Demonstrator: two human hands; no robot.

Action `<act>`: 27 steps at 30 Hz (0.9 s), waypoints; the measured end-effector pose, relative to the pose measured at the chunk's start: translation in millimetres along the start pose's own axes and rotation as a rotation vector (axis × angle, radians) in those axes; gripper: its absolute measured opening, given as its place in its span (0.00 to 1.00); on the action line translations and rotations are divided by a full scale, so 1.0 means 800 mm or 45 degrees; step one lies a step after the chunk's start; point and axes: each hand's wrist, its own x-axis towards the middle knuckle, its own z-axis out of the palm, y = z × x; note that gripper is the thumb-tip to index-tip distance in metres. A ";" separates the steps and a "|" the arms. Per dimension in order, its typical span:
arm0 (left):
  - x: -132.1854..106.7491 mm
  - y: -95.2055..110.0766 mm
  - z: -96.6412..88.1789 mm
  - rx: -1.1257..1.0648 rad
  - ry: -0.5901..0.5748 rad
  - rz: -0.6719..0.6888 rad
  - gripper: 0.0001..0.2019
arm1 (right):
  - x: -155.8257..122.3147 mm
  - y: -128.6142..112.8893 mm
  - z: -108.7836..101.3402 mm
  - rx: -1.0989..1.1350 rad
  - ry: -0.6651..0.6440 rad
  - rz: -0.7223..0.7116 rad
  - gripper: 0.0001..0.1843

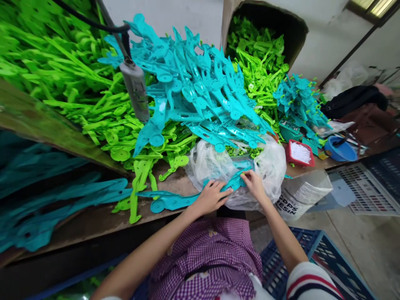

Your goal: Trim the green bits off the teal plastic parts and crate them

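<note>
A long turquoise plastic part [176,202] lies along the front of the bench, partly covered by my left hand [213,196]. That hand grips it from above, with the fingers bent over it. My right hand [253,184] pinches at the part's right-hand end. Whatever sits between its fingertips is too small to make out, though a speck of green shows there. Right behind both hands, a crumpled clear plastic bag [273,160] surrounds a container of small green pieces [233,151].
Turquoise parts [200,83] are heaped behind the bag. Lime-green parts [71,75] pile up at left and spill from a box [300,33]. A grey hanging tool [136,89] dangles above. Right of the bag are a red tray [289,154] and blue bowl [342,152]; a blue crate [334,254] stands below.
</note>
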 end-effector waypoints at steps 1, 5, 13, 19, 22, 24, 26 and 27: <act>-0.001 0.001 0.000 0.004 0.004 0.009 0.19 | -0.003 -0.002 -0.008 0.039 0.018 -0.016 0.18; -0.008 0.008 -0.014 0.055 0.005 0.055 0.19 | -0.014 -0.015 -0.038 -0.045 0.199 -0.144 0.23; -0.024 0.049 -0.093 0.101 -0.018 0.234 0.21 | -0.028 -0.056 -0.112 -0.086 -0.255 -0.158 0.18; -0.001 0.079 -0.153 0.034 -0.022 0.361 0.23 | -0.055 -0.072 -0.204 0.467 -0.636 0.128 0.19; 0.011 0.080 -0.176 -0.019 0.160 0.323 0.26 | -0.061 -0.036 -0.218 0.734 -0.530 0.286 0.20; 0.006 0.073 -0.184 -0.089 0.432 0.235 0.24 | -0.064 -0.003 -0.216 0.904 -0.509 0.370 0.21; -0.010 0.064 -0.186 -0.142 0.739 0.066 0.20 | -0.068 0.029 -0.206 1.039 -0.517 0.417 0.22; -0.020 0.060 -0.186 -0.152 0.870 -0.060 0.18 | -0.070 0.041 -0.199 1.089 -0.526 0.431 0.22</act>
